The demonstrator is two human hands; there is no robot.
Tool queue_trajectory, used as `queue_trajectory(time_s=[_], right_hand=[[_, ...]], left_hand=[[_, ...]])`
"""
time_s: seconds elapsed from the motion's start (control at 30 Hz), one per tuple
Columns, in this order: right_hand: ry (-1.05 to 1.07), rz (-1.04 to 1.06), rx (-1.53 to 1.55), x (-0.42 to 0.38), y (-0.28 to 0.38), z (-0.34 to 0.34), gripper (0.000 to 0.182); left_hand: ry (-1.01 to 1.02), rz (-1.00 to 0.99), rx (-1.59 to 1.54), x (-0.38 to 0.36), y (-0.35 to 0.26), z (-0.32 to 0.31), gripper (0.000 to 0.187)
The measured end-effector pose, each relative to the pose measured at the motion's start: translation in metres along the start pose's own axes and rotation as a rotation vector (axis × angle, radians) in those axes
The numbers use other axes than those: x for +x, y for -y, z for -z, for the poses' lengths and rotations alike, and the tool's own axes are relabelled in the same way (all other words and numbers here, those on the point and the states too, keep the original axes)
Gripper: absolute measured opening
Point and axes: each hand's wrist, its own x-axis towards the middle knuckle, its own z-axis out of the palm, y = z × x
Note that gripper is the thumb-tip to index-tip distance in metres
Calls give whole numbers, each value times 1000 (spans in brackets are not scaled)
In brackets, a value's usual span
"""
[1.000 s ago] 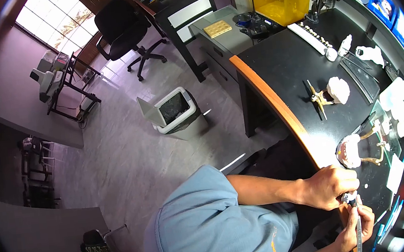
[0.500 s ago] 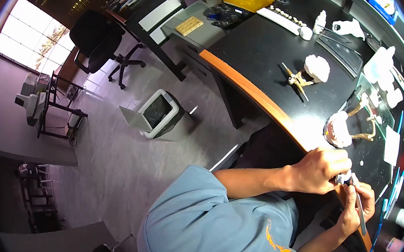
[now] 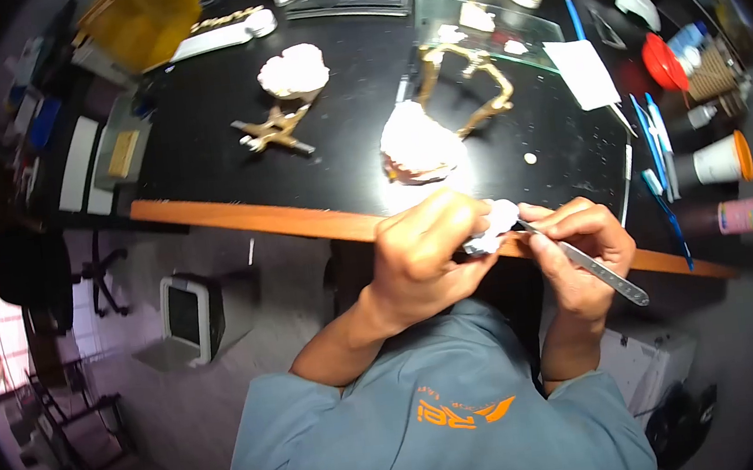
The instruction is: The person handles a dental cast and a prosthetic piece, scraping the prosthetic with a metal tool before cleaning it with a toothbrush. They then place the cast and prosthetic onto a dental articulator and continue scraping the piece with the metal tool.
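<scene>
My left hand (image 3: 428, 243) is closed, pinching a small white and grey lump (image 3: 491, 227) that looks like a piece of dental plaster or wax. In my right hand (image 3: 585, 250) is a flat metal scalpel (image 3: 598, 268), its handle slanting down to the right and its tip against or very near the lump. Fingers cover part of both. Just beyond my left hand stands a brightly lit dental cast (image 3: 420, 143) attached to a brass articulator (image 3: 497, 85). A small pale pellet (image 3: 530, 158) lies on the black bench.
Another plaster cast (image 3: 293, 71) rests on a brass articulator (image 3: 274, 133) at the left. A glass plate (image 3: 519, 23) and white paper (image 3: 582, 74) lie at the back. Blue-handled brushes (image 3: 649, 142), a red bowl (image 3: 663, 63) and a white cup (image 3: 718, 162) are on the right. The bench has a wooden edge (image 3: 255, 218).
The head view has swung so the bench now faces me squarely. Both hands stay together at the bench edge, still holding the lump and the scalpel.
</scene>
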Motion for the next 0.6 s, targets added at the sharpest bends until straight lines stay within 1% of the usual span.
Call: queue_trajectory(time_s=[0.07, 0.1, 0.2, 0.43, 0.6], right_hand=[[15, 73, -57, 1, -1, 0, 13], [-21, 92, -74, 2, 0, -3, 15], [17, 161, -132, 3, 0, -1, 16], [85, 233, -206, 6, 2, 0, 19], [91, 248, -226, 5, 2, 0, 19]], left_hand=[[-9, -10, -28, 1, 1, -1, 39], [0, -16, -35, 2, 1, -1, 40], [-34, 1, -36, 3, -1, -3, 32], [-32, -18, -14, 5, -1, -2, 34], [-11, -8, -10, 5, -3, 0, 36]])
